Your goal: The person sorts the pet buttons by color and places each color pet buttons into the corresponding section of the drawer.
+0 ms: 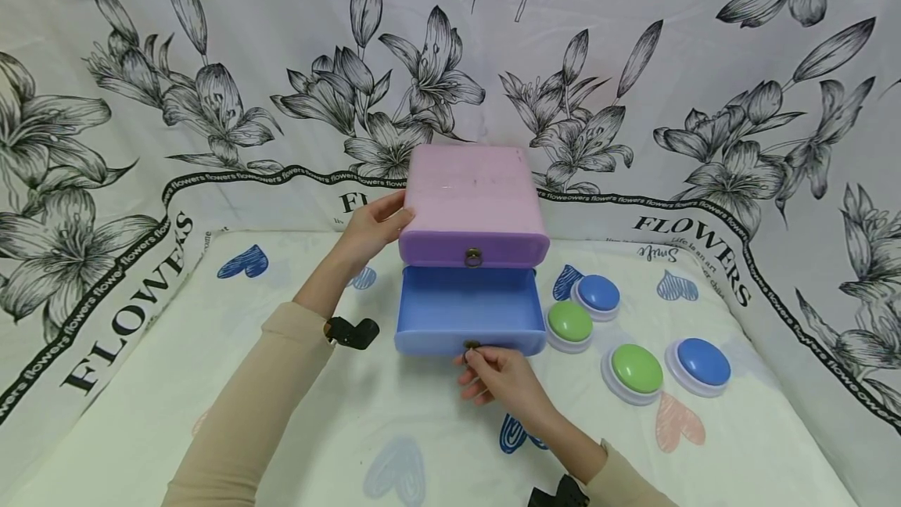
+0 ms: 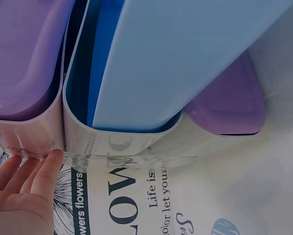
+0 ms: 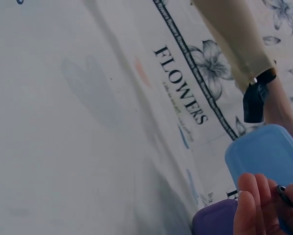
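A small drawer cabinet with a pink top (image 1: 472, 186) stands at the back middle of the cloth in the head view. Its purple upper drawer (image 1: 436, 250) is closed, while the blue drawer (image 1: 468, 300) below sticks far out and holds nothing. Another purple drawer (image 2: 232, 100) shows lowest down in the left wrist view. My left hand (image 1: 373, 225) steadies the cabinet's left side, fingertips (image 2: 51, 164) against the pink wall. With thumb and finger, my right hand (image 1: 501, 382) pinches the small metal ring pull (image 3: 283, 195) on the blue drawer's front.
Right of the cabinet sit two green push buttons (image 1: 637, 368) and two blue push buttons (image 1: 702, 362), all on white bases. A heart-print cloth (image 1: 303, 413) covers the surface, and a flower-print curtain (image 1: 317, 22) hangs behind.
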Motion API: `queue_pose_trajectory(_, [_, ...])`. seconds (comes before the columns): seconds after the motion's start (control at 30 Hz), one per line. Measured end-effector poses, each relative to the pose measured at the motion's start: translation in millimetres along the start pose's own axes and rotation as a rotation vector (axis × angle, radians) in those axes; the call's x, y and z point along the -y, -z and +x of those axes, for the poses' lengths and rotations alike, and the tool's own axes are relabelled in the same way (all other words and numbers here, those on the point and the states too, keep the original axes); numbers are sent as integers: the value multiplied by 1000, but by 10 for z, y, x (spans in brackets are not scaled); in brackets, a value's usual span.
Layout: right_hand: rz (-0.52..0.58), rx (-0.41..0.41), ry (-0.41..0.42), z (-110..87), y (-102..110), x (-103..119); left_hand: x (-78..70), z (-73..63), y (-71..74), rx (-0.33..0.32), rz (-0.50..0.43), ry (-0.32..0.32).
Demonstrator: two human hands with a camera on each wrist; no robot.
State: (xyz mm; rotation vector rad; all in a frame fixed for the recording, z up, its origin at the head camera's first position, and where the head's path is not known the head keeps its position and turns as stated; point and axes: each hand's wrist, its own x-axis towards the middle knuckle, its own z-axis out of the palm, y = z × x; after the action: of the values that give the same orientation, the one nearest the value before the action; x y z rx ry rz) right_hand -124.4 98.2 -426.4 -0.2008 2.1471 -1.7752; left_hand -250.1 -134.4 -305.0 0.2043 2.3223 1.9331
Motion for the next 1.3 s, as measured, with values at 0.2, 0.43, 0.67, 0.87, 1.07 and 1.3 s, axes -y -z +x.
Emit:
queue_pose_trajectory(0.2, [-7, 23, 3, -74, -11, -11, 5, 6, 7, 3, -8, 3])
queue_pose_trajectory(0.43, [5, 57, 2, -151, -29, -30, -3, 6, 8, 5, -7, 1])
queue_pose_trajectory(0.67, [1, 65, -5, -213, -42, -49, 98, 82, 33, 5, -27, -5])
queue_pose_trajectory(0.87, [15, 89, -9, -257, -52, -82, 240, 177, 50, -7, -30, -22])
queue_pose_trajectory(1.07, [18, 93, -16, -297, -70, -100, 259, 184, 47, -12, -17, -30])
queue_pose_trajectory(1.3, [12, 95, -26, -339, -99, -111, 250, 179, 52, -9, -12, -33])
